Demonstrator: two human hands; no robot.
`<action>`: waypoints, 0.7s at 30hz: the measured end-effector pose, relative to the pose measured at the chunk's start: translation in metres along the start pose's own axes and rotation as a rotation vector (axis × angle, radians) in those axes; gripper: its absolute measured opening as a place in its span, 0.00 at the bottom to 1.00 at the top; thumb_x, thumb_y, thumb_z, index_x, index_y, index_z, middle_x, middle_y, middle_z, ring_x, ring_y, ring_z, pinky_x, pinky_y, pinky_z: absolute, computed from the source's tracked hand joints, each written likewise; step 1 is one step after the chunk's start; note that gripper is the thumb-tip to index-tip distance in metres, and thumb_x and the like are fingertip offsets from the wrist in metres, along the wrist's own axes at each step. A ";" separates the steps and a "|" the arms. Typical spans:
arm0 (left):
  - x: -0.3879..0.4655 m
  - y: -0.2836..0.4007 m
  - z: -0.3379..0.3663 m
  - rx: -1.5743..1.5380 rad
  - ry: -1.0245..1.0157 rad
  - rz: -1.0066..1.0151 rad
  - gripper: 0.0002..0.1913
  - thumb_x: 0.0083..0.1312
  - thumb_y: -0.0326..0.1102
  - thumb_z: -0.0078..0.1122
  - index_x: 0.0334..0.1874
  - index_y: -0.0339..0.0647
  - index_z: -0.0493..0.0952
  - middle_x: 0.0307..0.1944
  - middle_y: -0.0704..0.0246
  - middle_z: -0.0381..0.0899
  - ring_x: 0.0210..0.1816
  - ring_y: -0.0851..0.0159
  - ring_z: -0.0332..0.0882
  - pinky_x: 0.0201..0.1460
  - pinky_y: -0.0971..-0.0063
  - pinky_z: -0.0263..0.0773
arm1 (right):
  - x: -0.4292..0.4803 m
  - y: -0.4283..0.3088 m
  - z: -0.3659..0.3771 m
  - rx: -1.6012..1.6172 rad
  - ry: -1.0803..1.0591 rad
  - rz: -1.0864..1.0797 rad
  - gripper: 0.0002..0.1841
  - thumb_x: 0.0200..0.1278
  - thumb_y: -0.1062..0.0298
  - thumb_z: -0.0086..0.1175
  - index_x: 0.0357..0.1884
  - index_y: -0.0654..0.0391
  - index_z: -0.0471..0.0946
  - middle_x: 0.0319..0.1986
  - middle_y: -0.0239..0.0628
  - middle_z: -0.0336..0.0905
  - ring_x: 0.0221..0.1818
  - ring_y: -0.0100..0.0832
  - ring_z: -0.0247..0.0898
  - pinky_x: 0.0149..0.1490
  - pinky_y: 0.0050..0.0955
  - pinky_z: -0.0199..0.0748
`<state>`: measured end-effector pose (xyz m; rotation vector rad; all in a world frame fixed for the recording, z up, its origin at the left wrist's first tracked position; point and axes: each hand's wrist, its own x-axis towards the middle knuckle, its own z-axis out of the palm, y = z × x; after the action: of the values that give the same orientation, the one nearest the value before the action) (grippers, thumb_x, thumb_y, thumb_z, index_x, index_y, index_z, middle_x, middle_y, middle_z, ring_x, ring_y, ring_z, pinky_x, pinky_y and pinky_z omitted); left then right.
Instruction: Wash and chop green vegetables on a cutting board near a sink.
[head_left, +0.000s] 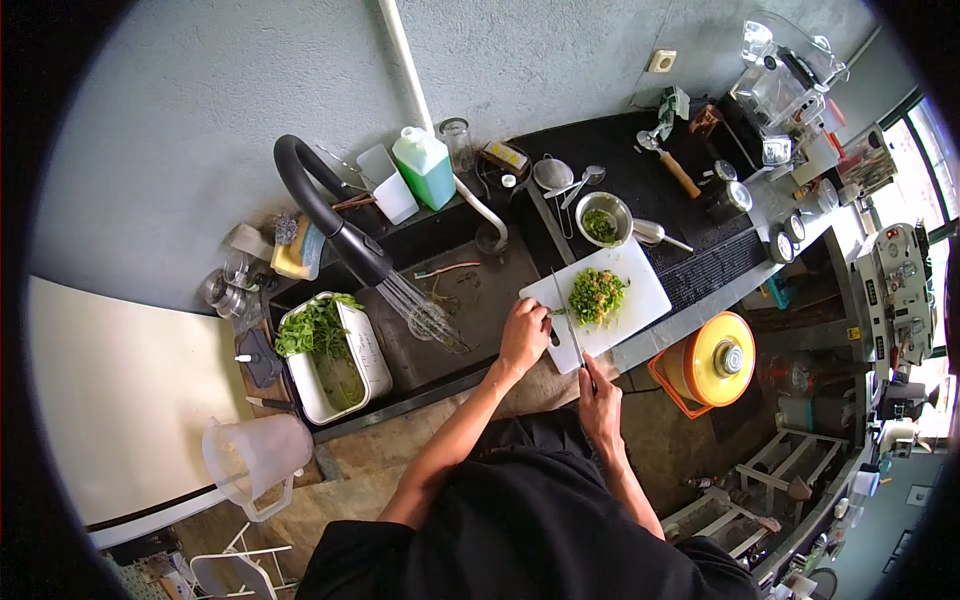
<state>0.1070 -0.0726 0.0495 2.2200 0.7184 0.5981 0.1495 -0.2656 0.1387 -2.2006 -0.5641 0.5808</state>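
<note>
My right hand (601, 409) grips the dark handle of a kitchen knife (568, 319). Its blade lies across a white cutting board (645, 289) near the board's left end. My left hand (527, 335) is at that same end, fingers curled around a small bit of green stalk (559, 310) that shows beside the blade. Most of what those fingers hold is hidden. To the right of the blade, a heap of chopped greens (596, 296) with paler bits rests on the board. Just behind the board, a steel pot (609, 202) contains more chopped greens.
A black faucet (360, 251) sprays water into the dark sink (480, 300). Leafy greens fill part of a white tub (364, 375) at the sink's left. Strainer (553, 173) and spoons (589, 178) lie behind the pot. A yellow-lidded container (701, 360) stands below the counter's right edge.
</note>
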 end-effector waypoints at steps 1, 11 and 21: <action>0.000 0.001 -0.001 0.007 -0.014 -0.011 0.06 0.64 0.26 0.66 0.41 0.32 0.85 0.41 0.58 0.81 0.50 0.50 0.78 0.57 0.58 0.77 | 0.001 0.006 0.003 -0.001 0.001 -0.001 0.19 0.79 0.64 0.55 0.65 0.60 0.80 0.33 0.65 0.79 0.27 0.31 0.75 0.41 0.36 0.76; -0.002 0.000 -0.002 -0.023 0.035 -0.008 0.12 0.61 0.26 0.70 0.46 0.32 0.83 0.44 0.58 0.82 0.52 0.49 0.78 0.59 0.58 0.76 | 0.000 0.009 0.007 -0.010 0.018 -0.052 0.19 0.78 0.63 0.56 0.64 0.60 0.81 0.29 0.62 0.80 0.24 0.34 0.75 0.38 0.39 0.75; -0.004 0.002 -0.007 -0.065 -0.009 -0.076 0.16 0.62 0.24 0.68 0.52 0.32 0.81 0.49 0.56 0.82 0.55 0.49 0.79 0.61 0.58 0.76 | 0.003 0.011 0.009 -0.011 0.016 -0.074 0.20 0.79 0.63 0.56 0.66 0.60 0.80 0.29 0.64 0.79 0.23 0.37 0.74 0.37 0.39 0.74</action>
<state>0.1009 -0.0733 0.0547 2.1247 0.7640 0.5655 0.1489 -0.2657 0.1248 -2.1825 -0.6391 0.5215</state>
